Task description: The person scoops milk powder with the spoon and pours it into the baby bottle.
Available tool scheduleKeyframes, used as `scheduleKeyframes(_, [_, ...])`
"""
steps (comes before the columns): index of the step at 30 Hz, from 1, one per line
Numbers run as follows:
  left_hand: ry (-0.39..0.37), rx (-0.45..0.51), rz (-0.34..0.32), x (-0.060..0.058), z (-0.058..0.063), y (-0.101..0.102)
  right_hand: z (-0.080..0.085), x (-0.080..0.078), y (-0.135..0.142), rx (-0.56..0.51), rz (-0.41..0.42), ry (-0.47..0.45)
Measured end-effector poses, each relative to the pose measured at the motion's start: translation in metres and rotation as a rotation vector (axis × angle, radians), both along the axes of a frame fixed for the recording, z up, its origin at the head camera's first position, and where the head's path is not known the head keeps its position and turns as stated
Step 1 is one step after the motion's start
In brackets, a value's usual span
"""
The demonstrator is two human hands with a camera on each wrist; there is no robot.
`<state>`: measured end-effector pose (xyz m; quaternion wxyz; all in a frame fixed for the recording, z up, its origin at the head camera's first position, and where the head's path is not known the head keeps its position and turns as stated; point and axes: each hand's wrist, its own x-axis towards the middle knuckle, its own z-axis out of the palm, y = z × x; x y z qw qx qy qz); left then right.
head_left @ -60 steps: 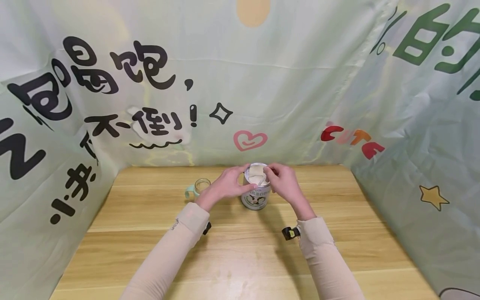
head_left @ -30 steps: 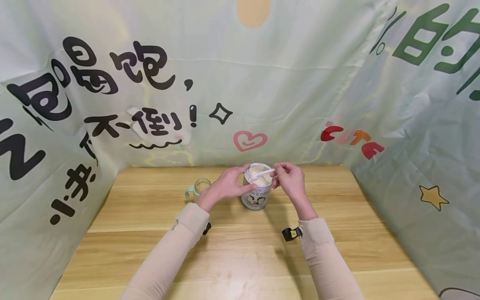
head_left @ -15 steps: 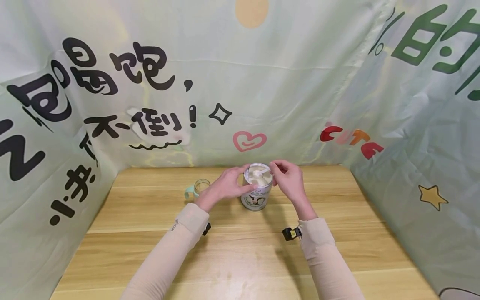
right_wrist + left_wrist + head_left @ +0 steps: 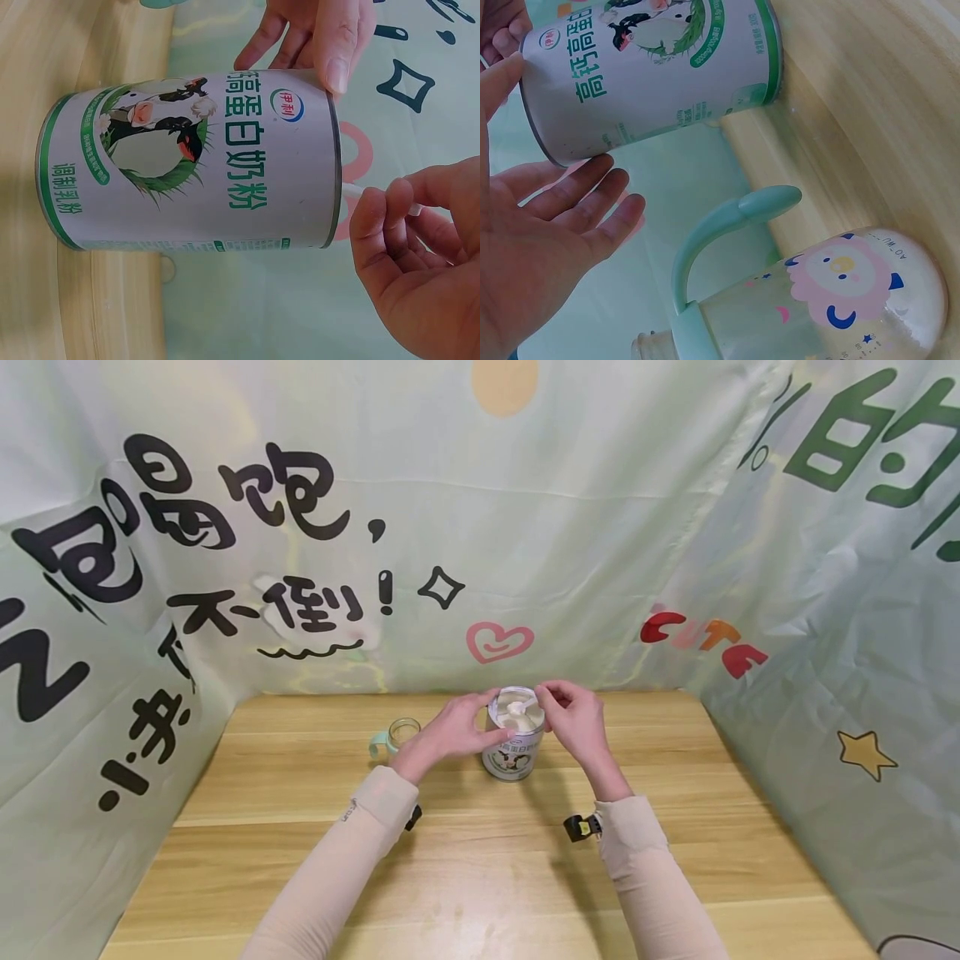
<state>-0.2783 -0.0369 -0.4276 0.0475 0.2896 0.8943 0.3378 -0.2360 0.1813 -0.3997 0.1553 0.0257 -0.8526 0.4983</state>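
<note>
An open can of milk powder point(image 4: 512, 758), white and green with a cow picture, stands upright on the table. Pale powder point(image 4: 529, 720) shows inside its rim. My left hand point(image 4: 459, 727) steadies the can from the left, thumb on the near side of the rim and fingers around the far side. At the can's right edge, my right hand point(image 4: 576, 717) pinches the white handle of a scoop point(image 4: 354, 192). In the head view the scoop's bowl lies within the can's mouth, over the powder.
Left of the can stands a clear baby bottle point(image 4: 840, 300) with a mint-green handle point(image 4: 712, 232) and a cartoon print, partly behind my left wrist in the head view. A printed cloth backdrop point(image 4: 585, 568) closes off the back and sides of the wooden table point(image 4: 480, 877).
One second ago the scoop was raised, its handle showing across the can's mouth; now it sits lower, with my right hand slightly farther left. My left hand and the can have stayed put.
</note>
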Motion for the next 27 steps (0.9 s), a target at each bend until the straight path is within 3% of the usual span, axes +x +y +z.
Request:
scheduleKeyframes(18, [0.014, 0.002, -0.010, -0.0002, 0.0007, 0.0007, 0.0038, 0.0011, -0.0012, 0.042, 0.001, 0.023])
scheduleKeyframes(27, [0.023, 0.004, -0.017, -0.0012, 0.0001, -0.0007, 0.0030, 0.0002, 0.0005, 0.004, -0.036, 0.009])
